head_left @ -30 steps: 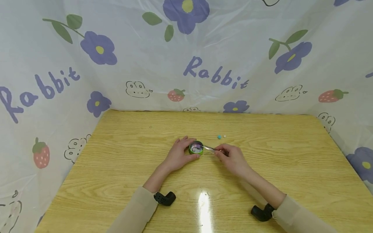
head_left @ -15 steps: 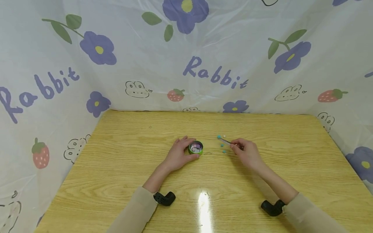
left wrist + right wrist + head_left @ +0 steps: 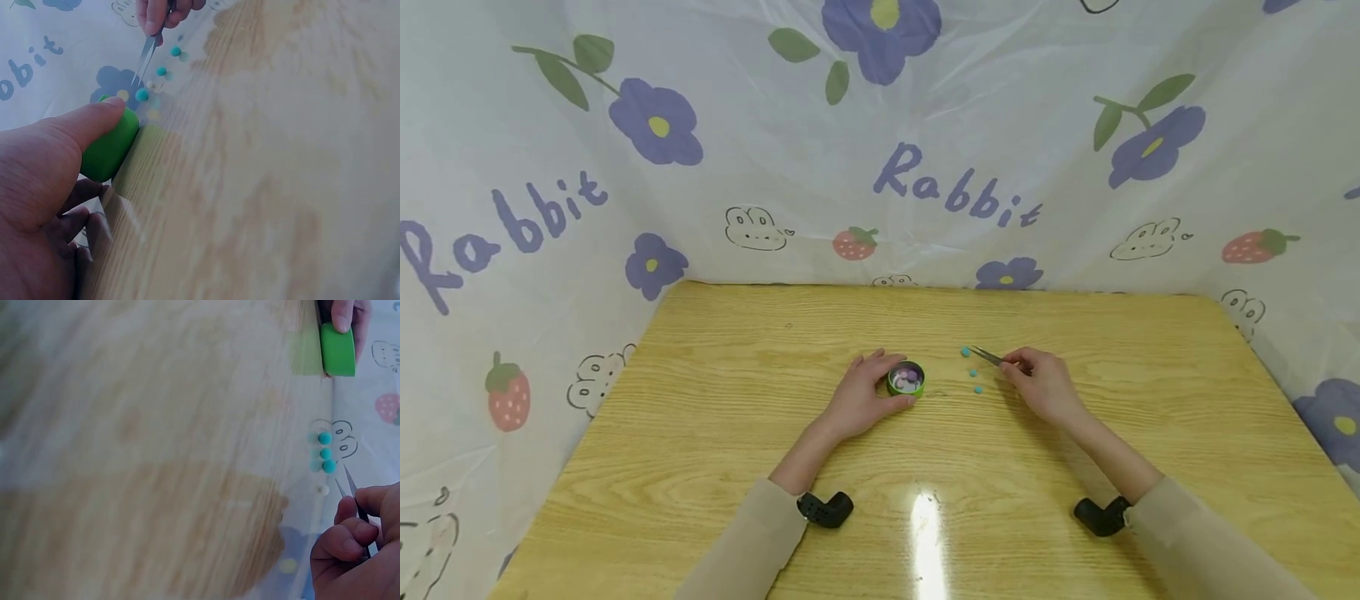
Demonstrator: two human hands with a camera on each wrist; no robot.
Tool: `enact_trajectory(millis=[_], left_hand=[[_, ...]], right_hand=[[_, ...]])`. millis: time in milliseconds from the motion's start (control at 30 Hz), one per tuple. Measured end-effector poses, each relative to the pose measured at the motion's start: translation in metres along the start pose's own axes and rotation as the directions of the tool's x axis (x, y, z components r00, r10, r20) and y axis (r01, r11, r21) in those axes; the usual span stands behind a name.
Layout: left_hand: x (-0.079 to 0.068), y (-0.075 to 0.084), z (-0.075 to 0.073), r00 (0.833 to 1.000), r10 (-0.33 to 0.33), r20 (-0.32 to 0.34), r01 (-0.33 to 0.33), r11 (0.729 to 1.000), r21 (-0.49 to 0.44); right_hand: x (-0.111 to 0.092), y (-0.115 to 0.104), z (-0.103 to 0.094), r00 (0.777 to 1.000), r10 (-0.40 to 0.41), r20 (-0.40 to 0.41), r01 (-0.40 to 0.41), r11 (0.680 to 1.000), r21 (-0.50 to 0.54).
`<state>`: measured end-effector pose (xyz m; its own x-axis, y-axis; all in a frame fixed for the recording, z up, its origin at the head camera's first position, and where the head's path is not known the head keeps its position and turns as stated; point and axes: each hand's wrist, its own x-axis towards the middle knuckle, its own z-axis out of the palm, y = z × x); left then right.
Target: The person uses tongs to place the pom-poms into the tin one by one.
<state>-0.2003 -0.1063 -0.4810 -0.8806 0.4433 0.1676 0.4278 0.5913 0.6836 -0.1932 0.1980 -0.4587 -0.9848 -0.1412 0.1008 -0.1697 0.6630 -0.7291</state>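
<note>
My left hand (image 3: 863, 402) holds a small round green container (image 3: 114, 150) on the table, thumb at its near side and fingers around the far side. Several purple and pale beads show inside its open top. To its right, my right hand (image 3: 1043, 385) pinches a pair of metal tweezers (image 3: 988, 357). The tips stand apart with nothing between them, just right of the largest blue bead (image 3: 966, 352). Two smaller blue beads, one at mid-row (image 3: 973, 373) and one nearer (image 3: 978, 390), lie toward me. A white bead (image 3: 323, 489) appears close to the tweezer tips in the wrist views.
The wooden table (image 3: 737, 350) reaches back to a white curtain (image 3: 805, 150) printed with flowers and rabbits. A thin mark (image 3: 937, 393) shows on the wood right of the container. Each wrist wears a black camera mount, the left one (image 3: 826, 509) near the front.
My right hand has carried the tweezers from over the container rightward to the loose beads, uncovering two small blue ones. Since then the tips have shifted slightly right. The left hand stays put.
</note>
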Motion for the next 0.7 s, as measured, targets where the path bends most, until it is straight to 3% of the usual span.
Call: enact_trajectory(millis=[700], left_hand=[[0.0003, 0.0004, 0.0004, 1.000, -0.014, 0.010, 0.014, 1.000, 0.004]], right_hand=[[0.0038, 0.0032, 0.0048, 0.998, 0.052, 0.018, -0.052, 0.998, -0.025]])
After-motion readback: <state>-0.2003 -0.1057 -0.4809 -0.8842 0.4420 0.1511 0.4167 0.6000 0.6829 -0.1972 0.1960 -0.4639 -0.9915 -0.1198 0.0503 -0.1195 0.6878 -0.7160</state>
